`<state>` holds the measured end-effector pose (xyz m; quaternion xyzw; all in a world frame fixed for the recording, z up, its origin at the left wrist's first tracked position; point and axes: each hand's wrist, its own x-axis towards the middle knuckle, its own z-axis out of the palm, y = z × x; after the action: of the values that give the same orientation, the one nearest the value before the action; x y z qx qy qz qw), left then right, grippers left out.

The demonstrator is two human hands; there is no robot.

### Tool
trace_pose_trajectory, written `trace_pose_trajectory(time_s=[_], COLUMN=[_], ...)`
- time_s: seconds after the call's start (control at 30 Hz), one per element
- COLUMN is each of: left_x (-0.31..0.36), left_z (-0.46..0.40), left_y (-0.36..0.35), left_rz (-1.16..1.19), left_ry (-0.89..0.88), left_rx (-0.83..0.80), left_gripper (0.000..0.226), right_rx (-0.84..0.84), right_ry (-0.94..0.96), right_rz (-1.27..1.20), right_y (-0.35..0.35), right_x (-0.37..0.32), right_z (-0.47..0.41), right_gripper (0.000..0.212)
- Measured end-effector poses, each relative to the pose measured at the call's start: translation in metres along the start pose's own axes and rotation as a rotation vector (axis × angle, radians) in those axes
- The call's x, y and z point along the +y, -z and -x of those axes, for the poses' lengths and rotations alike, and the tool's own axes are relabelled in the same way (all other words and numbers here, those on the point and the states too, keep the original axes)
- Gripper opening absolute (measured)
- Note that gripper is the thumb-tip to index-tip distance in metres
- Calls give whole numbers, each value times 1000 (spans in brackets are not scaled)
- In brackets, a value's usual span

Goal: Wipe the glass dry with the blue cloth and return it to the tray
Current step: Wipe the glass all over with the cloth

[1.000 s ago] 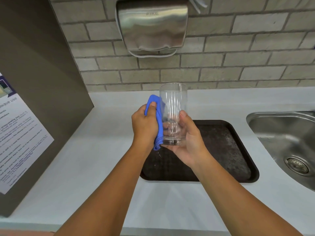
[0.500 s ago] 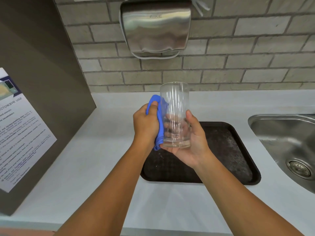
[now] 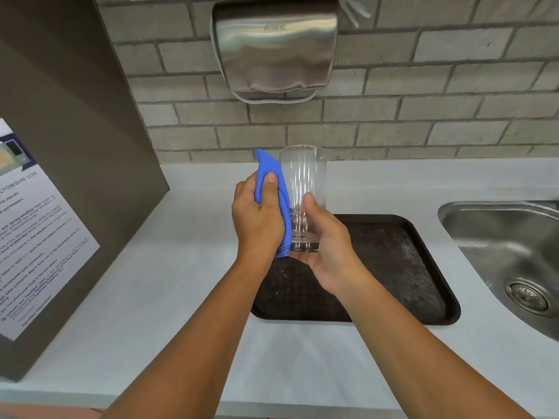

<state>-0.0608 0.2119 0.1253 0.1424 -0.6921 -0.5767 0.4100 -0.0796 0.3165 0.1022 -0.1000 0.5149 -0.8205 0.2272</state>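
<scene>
A clear ribbed glass is held upright above the back left part of the dark tray. My right hand cups its base from the right, thumb on the near side. My left hand presses a folded blue cloth against the glass's left side; the cloth's tip rises to about the rim and its lower end hangs by the base. Small water drops lie on the tray below.
A steel sink is set into the white counter at the right. A steel hand dryer hangs on the brick wall above. A brown cabinet side with a printed notice stands at the left.
The cloth has slid upward along the glass's left side, its tip now near the rim. My right hand still holds the base; the glass has stayed over the tray.
</scene>
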Motion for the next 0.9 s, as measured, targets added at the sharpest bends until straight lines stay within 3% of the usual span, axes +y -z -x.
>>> trace_pose_trajectory(time_s=[0.1,0.17,0.3,0.37,0.43,0.53,0.6,0.67,0.77,0.83,0.9], left_x=[1,2,16,19,18,11,9,9,15,19,22], left_z=[3,5,19,17,7,-7,-8,-6,3,10,10], left_y=[-1,-1,-3,-2,1,5,5,4,2,-1,-3], left_rz=[3,6,-105,-119,-87,-56,17,29,-80,-134,-113], left_ry=[5,-3,-323,-398,-297,70,269,305,-31,-295,-339], left_rx=[-3,-4,8,-4,3,-6,-60,-89,-75,-86,-63], left_gripper=[11,25,35,33,20,32,32,30,17,27,28], right_rx=[88,128,54,-39,-118,-193,-221,-233,-229,-231,-245], right_ry=[21,28,26,-2,-33,-64,-71,-74,-73,-83,-89], right_rz=[27,3,-35,-96,-180,-256,-291,-328,-308,-281,-278], right_y=[-3,-3,-1,1,2,7,9,13,16,14,12], right_x=[3,4,1,-2,-3,0,1,4,7,6,6], right_z=[1,2,3,4,5,7,7,7,6,7,7], right_gripper=[68,62,62,58,65,77,73,63,48,44,49])
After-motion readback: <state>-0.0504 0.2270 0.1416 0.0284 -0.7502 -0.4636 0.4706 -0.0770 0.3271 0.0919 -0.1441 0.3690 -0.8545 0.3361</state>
